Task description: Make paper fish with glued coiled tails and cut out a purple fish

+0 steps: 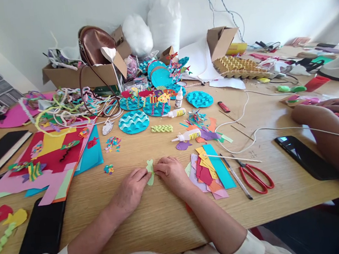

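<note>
A pale green paper fish [150, 172] lies upright in front of me on the wooden table. My left hand [133, 187] holds its left edge, with the fingers together. Against its right side, my right hand [173, 173] pinches it between thumb and fingertips, which partly hide it. Close to my right hand is a pile of coloured paper scraps [205, 174] with a blue strip [219, 166]. A purple paper fish [183, 145] and a glue bottle [189, 135] lie beyond. Small heaps of confetti [113, 143] sit past my left hand.
Red-handled scissors [256, 177], a pen [236, 176] and a phone [306, 157] lie to the right, near another person's arm [327, 141]. A white cable [268, 130] crosses there. Coloured sheets [70, 167] lie left; a cardboard box [66, 77] stands behind.
</note>
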`<state>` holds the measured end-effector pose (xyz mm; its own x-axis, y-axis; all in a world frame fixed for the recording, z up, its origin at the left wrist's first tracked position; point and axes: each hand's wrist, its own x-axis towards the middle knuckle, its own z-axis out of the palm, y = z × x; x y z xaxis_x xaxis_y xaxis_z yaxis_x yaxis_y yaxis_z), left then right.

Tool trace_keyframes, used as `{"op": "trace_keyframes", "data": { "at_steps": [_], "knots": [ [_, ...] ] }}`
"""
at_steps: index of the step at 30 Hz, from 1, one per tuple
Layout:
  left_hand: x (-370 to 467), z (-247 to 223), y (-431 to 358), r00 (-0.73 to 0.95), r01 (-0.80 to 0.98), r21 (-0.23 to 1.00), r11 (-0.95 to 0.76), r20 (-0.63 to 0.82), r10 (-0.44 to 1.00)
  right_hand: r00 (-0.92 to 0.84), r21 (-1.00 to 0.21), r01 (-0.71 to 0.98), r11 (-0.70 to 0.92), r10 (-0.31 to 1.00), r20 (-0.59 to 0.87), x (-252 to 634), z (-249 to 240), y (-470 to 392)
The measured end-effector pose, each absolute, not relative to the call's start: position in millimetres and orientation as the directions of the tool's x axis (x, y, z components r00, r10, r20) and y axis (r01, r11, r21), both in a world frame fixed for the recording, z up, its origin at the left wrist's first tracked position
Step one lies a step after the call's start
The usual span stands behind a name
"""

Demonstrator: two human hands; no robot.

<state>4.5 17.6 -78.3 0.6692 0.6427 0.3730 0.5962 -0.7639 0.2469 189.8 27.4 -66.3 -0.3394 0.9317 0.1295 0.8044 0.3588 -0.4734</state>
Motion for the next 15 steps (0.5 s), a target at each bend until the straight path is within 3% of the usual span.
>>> {"op": "trace_keyframes", "data": {
  "at_steps": [5, 15],
  "knots": [
    [-2.2, -74.2, 20.6, 0.696, 0.538, 0.284, -0.794, 0.382, 0.608, -0.338, -0.475, 0.803, 0.361, 0.931, 0.136, 189.7, -65.8, 27.2],
    [6.6, -74.0, 24.1, 0.693, 0.563, 0.236, -0.792, 0.387, 0.608, -0.34, -0.48, 0.803, 0.354, 0.933, 0.12, 189.0, -63.2, 27.6]
  ]
}}
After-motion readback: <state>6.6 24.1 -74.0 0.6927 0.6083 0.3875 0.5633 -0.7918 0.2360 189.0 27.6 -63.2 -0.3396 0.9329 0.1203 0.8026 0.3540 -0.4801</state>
